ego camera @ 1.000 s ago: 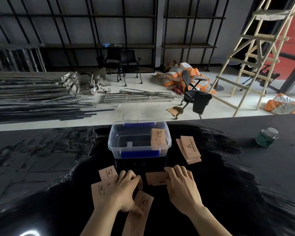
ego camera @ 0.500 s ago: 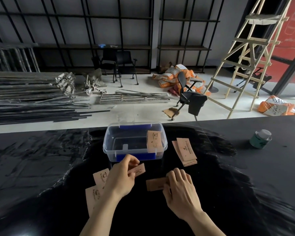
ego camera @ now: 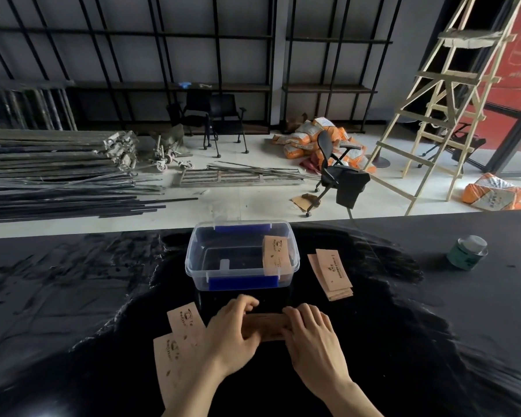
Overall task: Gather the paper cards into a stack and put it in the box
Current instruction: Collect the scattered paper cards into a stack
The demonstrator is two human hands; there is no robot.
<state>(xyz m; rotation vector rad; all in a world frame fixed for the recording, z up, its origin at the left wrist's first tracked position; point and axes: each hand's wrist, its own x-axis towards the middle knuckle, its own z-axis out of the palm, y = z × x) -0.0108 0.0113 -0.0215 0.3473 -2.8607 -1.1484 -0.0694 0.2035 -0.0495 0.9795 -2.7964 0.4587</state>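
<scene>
A clear plastic box point(ego camera: 295, 260) with blue clips stands open on the black table, and one tan paper card point(ego camera: 275, 255) leans against its right inner side. Just in front of the box, my left hand point(ego camera: 230, 332) and my right hand point(ego camera: 312, 335) press together on a small stack of tan cards point(ego camera: 265, 325) lying flat between them. Two more cards lie to the left of my left hand, one nearer the box point(ego camera: 185, 322) and one closer to me point(ego camera: 170, 361). A fanned pile of cards point(ego camera: 333, 273) rests right of the box.
A green tin with a pale lid point(ego camera: 466, 252) stands at the table's far right. The black tabletop point(ego camera: 73, 296) is glossy and wrinkled. Beyond its far edge are metal bars, chairs, sacks and a wooden ladder on the floor.
My left hand lifted a card from the left, carried it to the right and laid it on the card under my right hand. Both hands now close on that stack.
</scene>
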